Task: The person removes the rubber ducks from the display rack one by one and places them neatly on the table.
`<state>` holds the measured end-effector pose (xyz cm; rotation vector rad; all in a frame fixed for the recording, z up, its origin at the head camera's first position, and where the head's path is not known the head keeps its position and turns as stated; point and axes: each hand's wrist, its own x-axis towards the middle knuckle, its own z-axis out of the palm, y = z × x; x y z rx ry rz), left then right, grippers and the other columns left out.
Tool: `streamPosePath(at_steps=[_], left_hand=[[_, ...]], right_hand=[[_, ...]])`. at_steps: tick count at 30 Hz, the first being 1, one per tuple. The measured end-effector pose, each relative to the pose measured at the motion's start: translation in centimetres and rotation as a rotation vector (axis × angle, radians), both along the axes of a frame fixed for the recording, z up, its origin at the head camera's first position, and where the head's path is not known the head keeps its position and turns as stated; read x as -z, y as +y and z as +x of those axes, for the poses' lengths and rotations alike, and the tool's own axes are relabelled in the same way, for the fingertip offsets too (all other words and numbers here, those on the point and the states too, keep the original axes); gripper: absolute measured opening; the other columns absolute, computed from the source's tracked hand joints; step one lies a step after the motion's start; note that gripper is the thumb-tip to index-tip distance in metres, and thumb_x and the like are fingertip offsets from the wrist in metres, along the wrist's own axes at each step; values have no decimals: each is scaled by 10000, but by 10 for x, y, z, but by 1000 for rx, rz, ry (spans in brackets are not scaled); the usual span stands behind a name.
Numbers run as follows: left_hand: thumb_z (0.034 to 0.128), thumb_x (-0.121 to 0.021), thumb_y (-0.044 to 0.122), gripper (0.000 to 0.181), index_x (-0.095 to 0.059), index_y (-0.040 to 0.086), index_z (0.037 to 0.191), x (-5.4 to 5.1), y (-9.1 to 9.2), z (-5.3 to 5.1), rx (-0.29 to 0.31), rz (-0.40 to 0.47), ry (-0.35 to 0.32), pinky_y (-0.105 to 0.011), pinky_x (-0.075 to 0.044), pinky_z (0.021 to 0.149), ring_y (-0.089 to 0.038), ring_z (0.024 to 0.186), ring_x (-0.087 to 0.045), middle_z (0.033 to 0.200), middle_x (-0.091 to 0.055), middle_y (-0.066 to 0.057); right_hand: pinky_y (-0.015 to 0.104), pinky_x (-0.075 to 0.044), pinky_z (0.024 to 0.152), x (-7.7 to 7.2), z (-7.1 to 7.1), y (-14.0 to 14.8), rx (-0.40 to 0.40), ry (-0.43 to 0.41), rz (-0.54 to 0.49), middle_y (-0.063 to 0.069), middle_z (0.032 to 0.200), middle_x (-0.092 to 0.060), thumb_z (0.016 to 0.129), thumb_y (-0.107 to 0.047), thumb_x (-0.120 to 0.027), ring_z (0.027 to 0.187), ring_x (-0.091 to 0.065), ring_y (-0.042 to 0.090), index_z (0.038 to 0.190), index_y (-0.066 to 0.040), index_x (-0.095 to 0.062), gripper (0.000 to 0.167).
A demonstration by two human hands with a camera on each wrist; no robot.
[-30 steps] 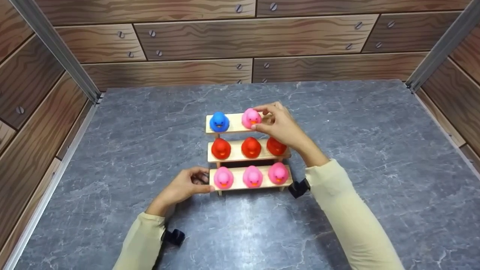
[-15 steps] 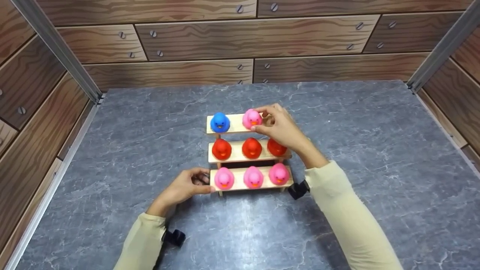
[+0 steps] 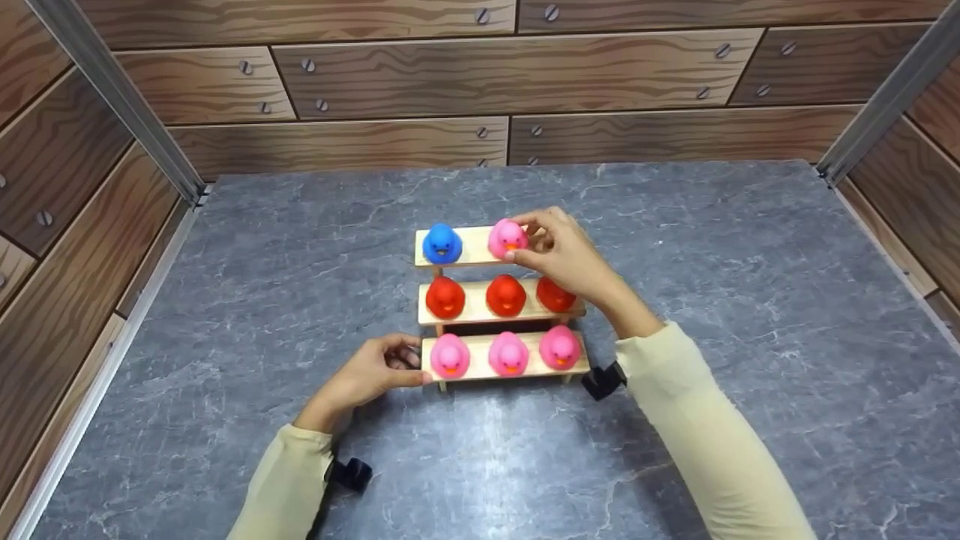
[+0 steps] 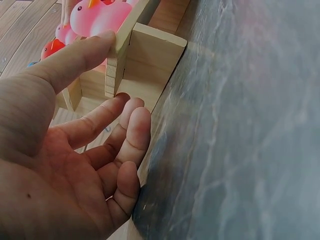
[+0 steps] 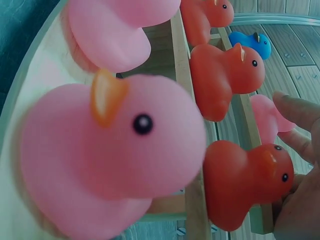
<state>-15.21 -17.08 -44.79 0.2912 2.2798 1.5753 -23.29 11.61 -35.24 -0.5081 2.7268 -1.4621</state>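
Note:
A three-tier wooden stand (image 3: 474, 247) bears rubber ducks. My right hand (image 3: 562, 246) pinches a pink rubber duck (image 3: 506, 237) on the top tier, thumb at its front and fingers behind its side. Left of it on that tier sits a blue duck (image 3: 442, 244). My left hand (image 3: 367, 369) grips the left end of the lowest tier. In the left wrist view its thumb lies on the board's top edge, and the index fingertip touches below. Red ducks (image 3: 505, 295) fill the middle tier; the rightmost is partly covered by my right hand. Pink ducks (image 3: 508, 354) line the lowest tier.
The stand rests on a grey marbled tabletop (image 3: 300, 262). Wood-patterned panels (image 3: 510, 71) enclose the back and both sides, with metal posts at the corners. A black wrist device (image 3: 602, 381) on my right arm hangs close to the stand's lower right corner.

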Motion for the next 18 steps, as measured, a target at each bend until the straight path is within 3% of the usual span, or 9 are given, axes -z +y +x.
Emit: streamPosePath(at_steps=[13, 18], left_hand=[[786, -778, 121, 540, -557, -94, 1230, -1, 1, 0, -7, -6, -22, -198, -436, 676, -116, 753, -519, 954, -630, -138], [782, -782, 131, 546, -560, -88, 1230, 0, 0, -1, -12, -15, -31, -204, -431, 674, -121, 750, -514, 948, -627, -130]], right_hand=[[259, -383, 749, -7, 1, 19, 8, 10, -64, 58, 1031, -486, 834, -112, -735, 801, -440, 168, 1255, -30, -595, 451], [306, -341, 803, -10, 1, 36, 25, 28, -43, 105, 1091, -520, 830, -104, -733, 889, -415, 224, 1262, -16, -589, 464]])
